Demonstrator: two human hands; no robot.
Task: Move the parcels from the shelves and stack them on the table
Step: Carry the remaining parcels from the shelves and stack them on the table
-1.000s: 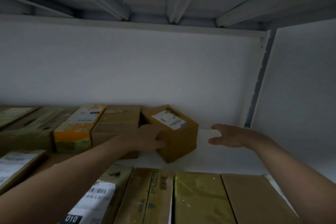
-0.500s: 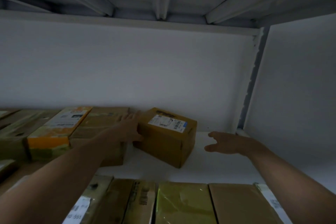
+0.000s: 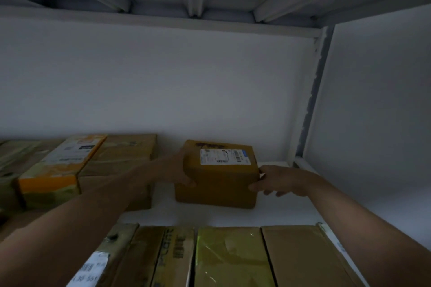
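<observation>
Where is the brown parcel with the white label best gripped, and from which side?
By its two side faces, one hand from each side: the labelled parcel stands square on the shelf with a gap at either side. The left hand and right hand grip there.

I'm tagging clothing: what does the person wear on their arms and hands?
Nothing visible. The left forearm and right forearm are bare, no sleeves in frame. Left hand and right hand are ungloved; no watch or ring shows.
</observation>
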